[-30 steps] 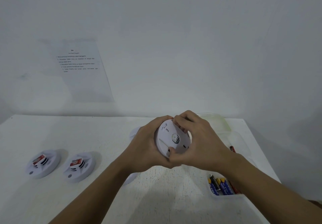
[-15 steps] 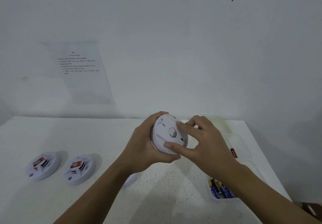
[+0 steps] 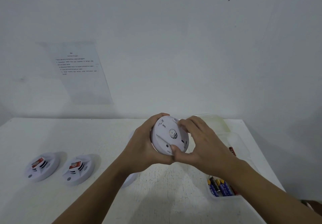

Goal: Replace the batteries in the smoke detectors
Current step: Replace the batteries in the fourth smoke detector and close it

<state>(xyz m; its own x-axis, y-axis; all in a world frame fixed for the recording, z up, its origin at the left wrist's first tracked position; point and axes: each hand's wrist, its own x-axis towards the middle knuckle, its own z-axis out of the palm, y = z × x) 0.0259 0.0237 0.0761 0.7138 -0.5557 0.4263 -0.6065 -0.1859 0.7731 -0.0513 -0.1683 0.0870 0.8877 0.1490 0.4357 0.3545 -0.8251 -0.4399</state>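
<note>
Smoke detector (image 3: 167,135), round, white plastic, held up over the middle of the white table (image 3: 104,136), flat back plate tilted toward the camera. Left hand (image 3: 141,147) cups it from behind, fingers curled round the rim. Right hand (image 3: 200,143) grasps the opposite edge, thumb pressed on the lower back plate, fingers wrapped over the top rim. Two more white detectors with red labels (image 3: 42,166) (image 3: 79,169) lie side by side at the table's left. Clear plastic tray (image 3: 214,196) at right, beneath the right forearm, holds blue-and-yellow batteries (image 3: 220,188). Printed sheet (image 3: 80,70) on the wall.
</note>
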